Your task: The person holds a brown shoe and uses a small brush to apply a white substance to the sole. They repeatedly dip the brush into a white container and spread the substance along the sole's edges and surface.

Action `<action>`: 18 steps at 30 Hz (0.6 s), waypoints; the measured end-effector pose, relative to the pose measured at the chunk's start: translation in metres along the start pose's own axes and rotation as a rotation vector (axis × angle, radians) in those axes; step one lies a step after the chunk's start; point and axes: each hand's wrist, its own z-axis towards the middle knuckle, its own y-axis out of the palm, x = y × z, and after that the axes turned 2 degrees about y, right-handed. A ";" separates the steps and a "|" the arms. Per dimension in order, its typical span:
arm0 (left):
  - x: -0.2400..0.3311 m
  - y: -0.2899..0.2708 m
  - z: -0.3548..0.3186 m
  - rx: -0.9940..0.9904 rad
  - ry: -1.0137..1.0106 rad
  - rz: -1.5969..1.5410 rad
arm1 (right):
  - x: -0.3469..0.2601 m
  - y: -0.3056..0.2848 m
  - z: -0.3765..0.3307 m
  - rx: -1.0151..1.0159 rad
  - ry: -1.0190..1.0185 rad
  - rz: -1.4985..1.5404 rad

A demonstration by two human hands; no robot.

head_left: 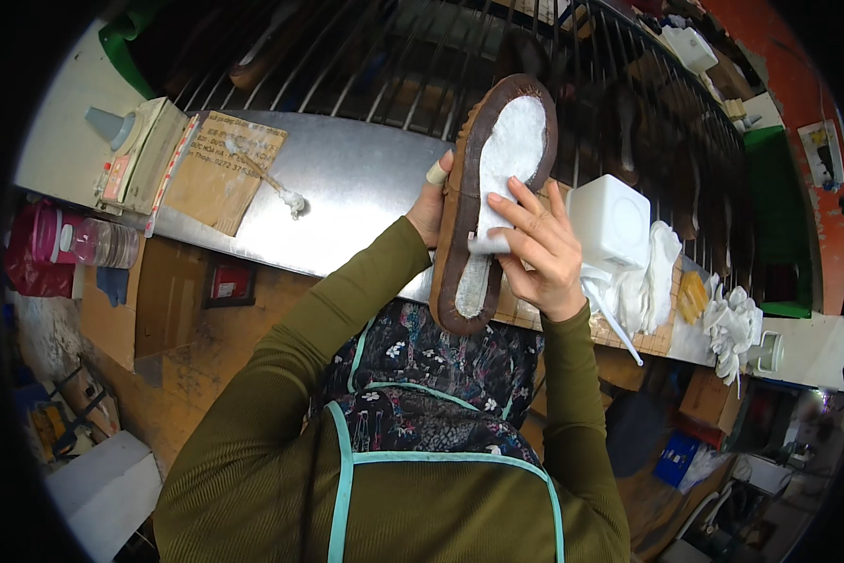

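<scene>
The person is holding a brown shoe [497, 197] sole-up above the metal workbench [347, 178], its bottom facing the camera. The left hand [431, 206] is gripping the shoe's edge from behind, one fingertip taped. The right hand [534, 249] is pressing a small white cloth [487, 239] onto the sole with its fingers spread flat. A whitish coating is already covering most of the sole's centre from toe to heel, while the brown rim is staying bare; judging by this, the spreading seems largely done, with the midsection under the fingers being worked. A white plastic container [609, 220] and white gloves [731, 324] are lying to the right.
</scene>
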 end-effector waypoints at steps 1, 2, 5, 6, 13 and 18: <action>0.000 0.001 0.000 -0.003 -0.016 0.007 | 0.000 0.001 -0.005 0.003 0.006 0.000; 0.000 0.003 0.000 -0.005 -0.015 0.011 | -0.001 0.001 -0.008 0.003 0.022 0.014; 0.000 0.003 0.000 -0.018 -0.009 0.029 | -0.004 0.002 -0.014 0.004 0.049 0.048; 0.000 0.002 0.000 -0.015 -0.010 0.025 | -0.003 0.003 -0.017 0.003 0.046 0.055; 0.002 0.007 0.000 0.061 0.006 0.057 | -0.018 -0.002 -0.038 -0.111 0.136 0.078; 0.000 0.002 0.002 0.074 -0.009 0.001 | -0.039 0.002 -0.066 -0.046 0.218 0.069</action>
